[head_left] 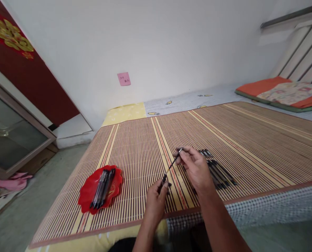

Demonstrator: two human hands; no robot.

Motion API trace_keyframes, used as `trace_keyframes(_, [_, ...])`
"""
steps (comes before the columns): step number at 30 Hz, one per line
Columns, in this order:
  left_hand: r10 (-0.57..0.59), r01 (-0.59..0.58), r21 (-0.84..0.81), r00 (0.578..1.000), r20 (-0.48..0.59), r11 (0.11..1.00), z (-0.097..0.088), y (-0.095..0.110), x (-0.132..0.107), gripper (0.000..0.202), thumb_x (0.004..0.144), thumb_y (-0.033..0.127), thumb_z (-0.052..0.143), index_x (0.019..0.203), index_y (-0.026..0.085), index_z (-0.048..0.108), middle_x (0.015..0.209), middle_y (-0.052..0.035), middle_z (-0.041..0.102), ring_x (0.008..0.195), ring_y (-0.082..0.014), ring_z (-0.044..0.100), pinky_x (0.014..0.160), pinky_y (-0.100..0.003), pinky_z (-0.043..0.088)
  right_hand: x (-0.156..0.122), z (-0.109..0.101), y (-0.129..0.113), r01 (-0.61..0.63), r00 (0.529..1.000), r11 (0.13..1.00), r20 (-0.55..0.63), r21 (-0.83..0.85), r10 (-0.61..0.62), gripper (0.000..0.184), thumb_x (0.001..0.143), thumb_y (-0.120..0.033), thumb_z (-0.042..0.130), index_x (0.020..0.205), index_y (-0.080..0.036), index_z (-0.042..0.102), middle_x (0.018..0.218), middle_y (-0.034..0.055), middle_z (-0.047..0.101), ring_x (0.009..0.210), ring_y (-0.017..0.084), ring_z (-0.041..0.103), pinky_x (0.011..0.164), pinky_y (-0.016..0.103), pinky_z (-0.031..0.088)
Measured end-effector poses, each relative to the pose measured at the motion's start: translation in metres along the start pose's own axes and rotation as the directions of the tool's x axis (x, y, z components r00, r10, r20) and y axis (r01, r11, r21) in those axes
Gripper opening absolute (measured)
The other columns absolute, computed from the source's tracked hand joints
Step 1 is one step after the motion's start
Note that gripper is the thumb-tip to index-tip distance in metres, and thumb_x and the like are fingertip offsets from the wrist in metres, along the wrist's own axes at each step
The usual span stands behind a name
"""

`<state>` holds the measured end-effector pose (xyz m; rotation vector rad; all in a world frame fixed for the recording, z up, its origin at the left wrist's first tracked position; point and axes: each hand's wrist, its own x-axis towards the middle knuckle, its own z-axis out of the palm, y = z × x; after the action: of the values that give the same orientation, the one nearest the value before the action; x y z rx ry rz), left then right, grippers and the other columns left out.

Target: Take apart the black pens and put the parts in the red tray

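Pinching a slim rod (172,164) inside the mat's near edge (124,224), left hand (156,196) and right hand (195,166) risked slipping and dropping it.

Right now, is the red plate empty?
Not empty: the red plate holds a bunch of pens, with bare red showing beside them.

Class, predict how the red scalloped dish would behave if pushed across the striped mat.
The red scalloped dish would probably slide rather than tip, looking broad and shallow. The pens lying in it look slim and round, so they may roll.
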<state>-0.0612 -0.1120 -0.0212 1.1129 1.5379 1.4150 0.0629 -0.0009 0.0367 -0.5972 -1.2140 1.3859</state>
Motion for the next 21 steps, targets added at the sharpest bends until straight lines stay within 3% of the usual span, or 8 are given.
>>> trace_keyframes(6, [-0.022, 0.024, -0.064, 0.999, 0.034, 0.998, 0.001, -0.001, -0.001, 0.030, 0.082, 0.047, 0.067, 0.077, 0.017, 0.070, 0.071, -0.0019, 0.057, 0.068, -0.0162, 0.047, 0.063, -0.024, 0.035, 0.000, 0.001, -0.005, -0.023, 1.000, 0.995, -0.021, -0.097, 0.021, 0.019, 0.086, -0.038, 0.067, 0.092, -0.020, 0.068, 0.083, 0.0044, 0.071, 0.061, 0.013, 0.059, 0.063, 0.029, 0.050])
trace_keyframes(15, [-0.065, 0.077, -0.223, 0.996, 0.062, 0.972, -0.002, 0.009, -0.003, 0.031, 0.082, 0.048, 0.068, 0.080, 0.017, 0.068, 0.065, 0.0023, 0.051, 0.058, -0.0100, 0.041, 0.059, -0.021, 0.036, -0.002, 0.009, 0.002, -0.102, 0.978, 0.988, 0.167, -0.118, 0.121, 0.020, 0.084, -0.038, 0.067, 0.092, -0.020, 0.069, 0.084, 0.0052, 0.073, 0.066, 0.014, 0.061, 0.064, 0.028, 0.050])
trace_keyframes(21, [-0.124, 0.130, -0.364, 0.991, 0.041, 0.922, -0.001, 0.006, -0.001, 0.033, 0.078, 0.046, 0.074, 0.089, 0.015, 0.069, 0.069, 0.0013, 0.055, 0.057, -0.0078, 0.041, 0.054, -0.018, 0.033, -0.001, 0.005, 0.006, -0.143, 0.913, 0.961, 0.343, -0.239, 0.221, 0.024, 0.083, -0.036, 0.065, 0.099, -0.020, 0.075, 0.087, 0.0070, 0.076, 0.080, 0.020, 0.067, 0.074, 0.034, 0.052])
